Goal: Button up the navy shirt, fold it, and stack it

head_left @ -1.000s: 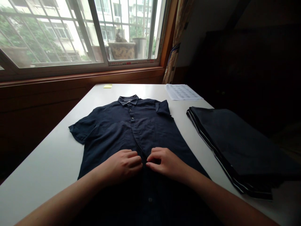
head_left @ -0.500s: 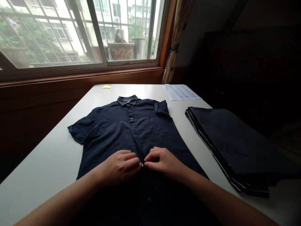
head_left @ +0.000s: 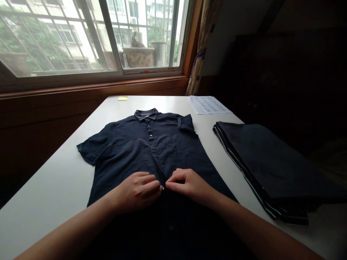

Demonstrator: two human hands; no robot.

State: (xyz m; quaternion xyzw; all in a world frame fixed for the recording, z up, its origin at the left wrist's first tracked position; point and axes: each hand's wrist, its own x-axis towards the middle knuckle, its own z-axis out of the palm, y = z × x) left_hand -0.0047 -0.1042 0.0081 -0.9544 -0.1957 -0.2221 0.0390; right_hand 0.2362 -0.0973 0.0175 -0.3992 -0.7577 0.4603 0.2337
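A dark navy short-sleeved shirt (head_left: 135,148) lies flat, front up, on a white table (head_left: 54,187), collar toward the window. My left hand (head_left: 138,191) and my right hand (head_left: 189,186) meet at the shirt's middle placket. Both are curled, fingertips pinching the fabric edges around a small pale button (head_left: 163,187) between them. The two upper buttons near the collar look fastened. The shirt's lower part lies in shadow under my forearms.
A folded dark garment with white stripes along its edge (head_left: 271,166) lies at the right of the table. A printed sheet of paper (head_left: 207,104) sits at the far right, a yellow sticky note (head_left: 122,98) at the far edge. A window and curtain stand behind.
My fingertips have closed together at the placket, and a small pale button now shows between them. The view has shifted slightly; the shirt has not moved.
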